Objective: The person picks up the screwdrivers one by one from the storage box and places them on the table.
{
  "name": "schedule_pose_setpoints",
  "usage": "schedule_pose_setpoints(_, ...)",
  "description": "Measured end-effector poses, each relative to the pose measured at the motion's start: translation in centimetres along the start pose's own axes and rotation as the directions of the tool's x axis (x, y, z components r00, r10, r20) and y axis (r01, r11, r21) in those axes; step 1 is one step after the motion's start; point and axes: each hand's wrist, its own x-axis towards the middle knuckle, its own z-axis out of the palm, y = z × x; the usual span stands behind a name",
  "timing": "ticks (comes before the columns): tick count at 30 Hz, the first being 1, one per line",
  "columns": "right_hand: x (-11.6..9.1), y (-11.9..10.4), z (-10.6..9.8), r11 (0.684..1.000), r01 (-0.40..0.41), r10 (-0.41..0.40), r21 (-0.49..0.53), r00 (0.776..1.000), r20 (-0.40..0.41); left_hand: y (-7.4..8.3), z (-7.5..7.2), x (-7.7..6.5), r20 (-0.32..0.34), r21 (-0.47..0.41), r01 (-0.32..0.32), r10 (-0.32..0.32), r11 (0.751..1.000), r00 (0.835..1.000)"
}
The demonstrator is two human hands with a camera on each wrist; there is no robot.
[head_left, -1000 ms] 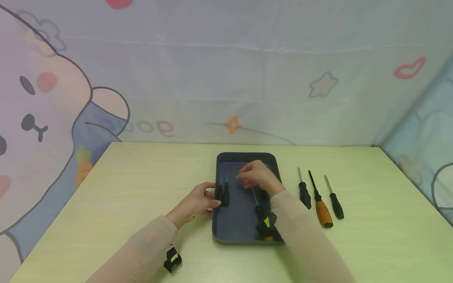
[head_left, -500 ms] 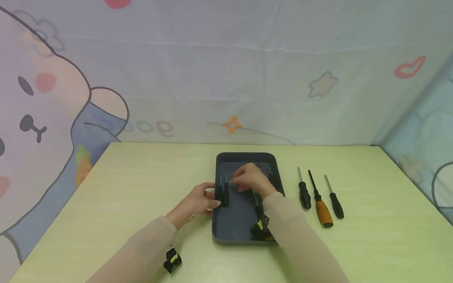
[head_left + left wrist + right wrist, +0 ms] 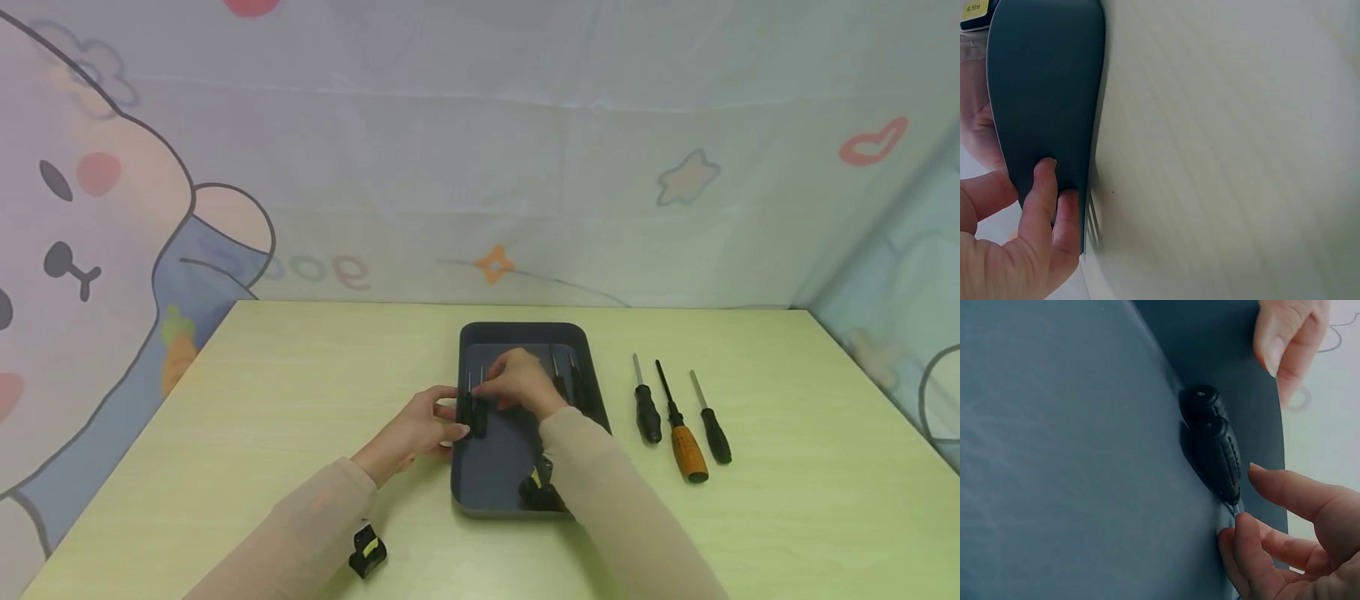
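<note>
My left hand (image 3: 420, 425) holds the left wall of a dark grey tray (image 3: 495, 487), thumb over the rim and fingers (image 3: 1041, 194) against the outer side. Inside that wall lie two small black-handled screwdrivers (image 3: 481, 419), side by side. My right hand (image 3: 521, 383) reaches into the tray over them. In the right wrist view, its fingertips are right at the thin metal shaft of the nearer screwdriver (image 3: 1216, 453), while the thumb stands apart from the fingers. Two more screwdrivers (image 3: 574, 377) lie along the tray's right side, partly behind the right hand and sleeve.
Right of the tray, three larger screwdrivers lie on the pale wooden table (image 3: 300, 358): a black one (image 3: 647, 414), an orange-handled one (image 3: 688, 452) and another black one (image 3: 716, 436). A printed cloth (image 3: 420, 150) hangs behind the table.
My right hand has moved left across the tray to the small screwdrivers by the left wall, uncovering the screwdrivers at the right side. The left hand stays on the tray's wall.
</note>
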Motion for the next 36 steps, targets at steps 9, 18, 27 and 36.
schedule_pose_setpoints(9,-0.1,-0.3,0.5,0.994,-0.024,0.019,-0.105,0.999,-0.047,0.0,0.2,0.1,-0.002,-0.004,0.003,-0.003,1.000,1.000)
schedule_pose_setpoints(18,-0.5,-0.7,-0.1,0.975,-0.027,0.019,-0.219,0.999,-0.040,0.2,0.2,-0.1,-0.002,-0.007,-0.002,0.002,1.000,1.000)
schedule_pose_setpoints(27,-0.5,-0.6,-0.3,0.966,-0.036,0.036,-0.255,0.999,-0.006,0.2,0.1,-0.1,0.000,0.003,0.000,0.000,1.000,1.000)
schedule_pose_setpoints(36,-0.5,-0.1,-0.7,0.977,-0.005,0.011,-0.214,1.000,0.030,0.2,0.1,-0.1,0.000,-0.011,-0.001,0.001,1.000,1.000)
